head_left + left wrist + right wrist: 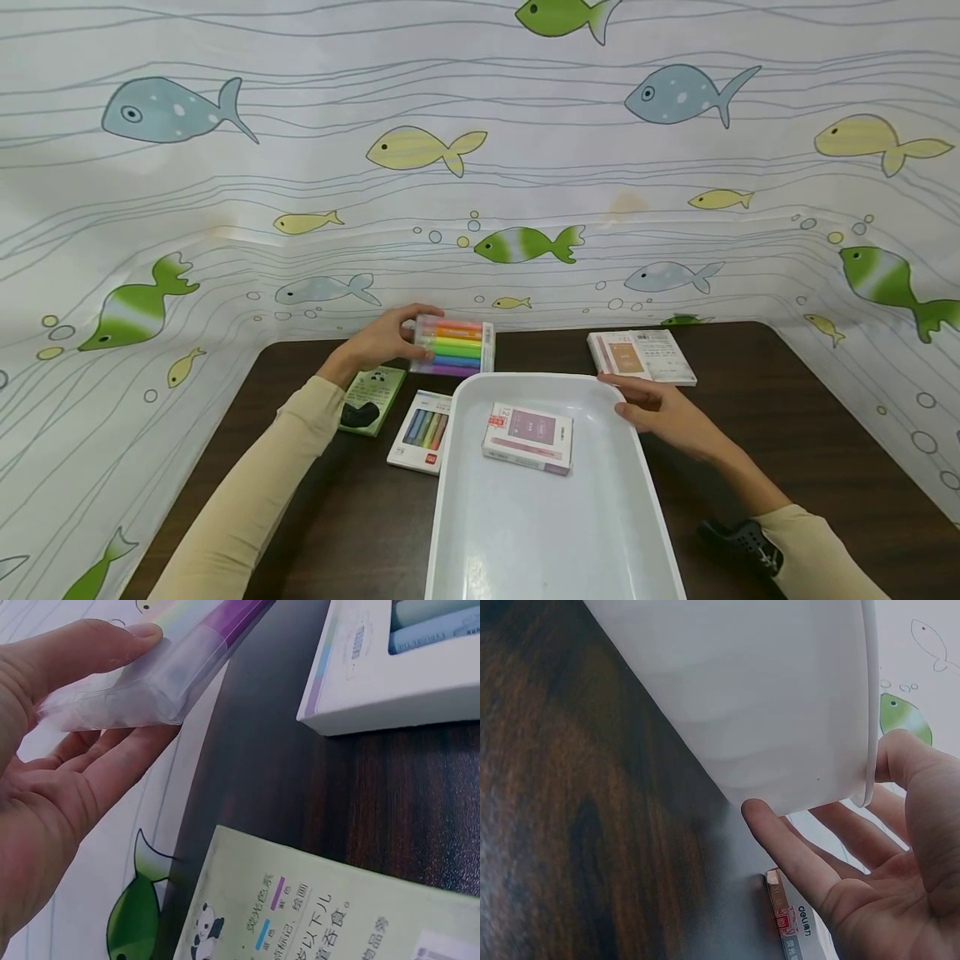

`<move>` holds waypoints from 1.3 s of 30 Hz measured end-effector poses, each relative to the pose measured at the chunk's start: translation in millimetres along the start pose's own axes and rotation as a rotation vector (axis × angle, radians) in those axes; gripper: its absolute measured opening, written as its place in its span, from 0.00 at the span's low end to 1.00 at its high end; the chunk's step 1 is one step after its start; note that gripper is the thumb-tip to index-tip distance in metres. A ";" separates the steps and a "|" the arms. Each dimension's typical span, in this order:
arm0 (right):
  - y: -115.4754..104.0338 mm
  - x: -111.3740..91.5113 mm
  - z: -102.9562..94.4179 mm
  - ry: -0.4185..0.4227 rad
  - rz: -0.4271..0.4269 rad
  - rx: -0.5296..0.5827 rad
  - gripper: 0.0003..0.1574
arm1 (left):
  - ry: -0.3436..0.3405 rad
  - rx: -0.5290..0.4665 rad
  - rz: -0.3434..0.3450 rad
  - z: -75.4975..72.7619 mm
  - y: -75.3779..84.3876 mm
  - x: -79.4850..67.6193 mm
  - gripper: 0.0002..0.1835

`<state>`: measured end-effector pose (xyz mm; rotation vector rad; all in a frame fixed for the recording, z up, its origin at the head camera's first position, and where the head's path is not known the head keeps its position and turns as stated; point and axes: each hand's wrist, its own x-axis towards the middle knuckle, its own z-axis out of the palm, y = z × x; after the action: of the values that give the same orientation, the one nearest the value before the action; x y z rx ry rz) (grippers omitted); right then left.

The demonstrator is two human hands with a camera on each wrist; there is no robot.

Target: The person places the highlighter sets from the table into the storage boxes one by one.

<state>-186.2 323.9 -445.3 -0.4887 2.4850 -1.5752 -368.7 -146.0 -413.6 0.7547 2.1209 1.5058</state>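
My left hand [381, 340] grips the end of a clear plastic pack of rainbow-coloured markers [459, 343] near the table's far edge. In the left wrist view the thumb lies on top of the pack [161, 697] and the fingers are beneath it. At the far right corner of a white tray [555, 542], my right hand [671, 417] holds the rim. The right wrist view has its thumb over the rim and the fingers round the outside of the corner. A pink-and-white box [528, 437] lies flat inside the tray.
Left of the tray lie a white box with coloured sticks in its window [426, 429] and a green pack with a panda [375, 396]. Another white box with an orange panel [641, 357] is at the back right. A fish-patterned sheet [480, 192] surrounds the dark table [337, 517].
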 end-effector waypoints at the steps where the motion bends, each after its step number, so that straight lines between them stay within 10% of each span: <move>1: 0.2 0.4 0.1 0.000 0.001 -0.001 0.31 | 0.005 -0.003 0.000 -0.2 1.0 0.2 0.42; 22: 0.0 3.8 0.5 0.011 0.018 -0.022 0.31 | 0.086 -0.075 0.154 22.2 48.5 -8.2 0.41; 39: 1.6 4.3 -0.3 0.002 0.017 -0.019 0.32 | -0.049 0.065 0.281 77.7 91.1 -32.3 0.39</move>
<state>-190.6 323.2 -446.4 -0.4677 2.5017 -1.5477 -279.0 -87.6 -350.9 1.1422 2.1040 1.5420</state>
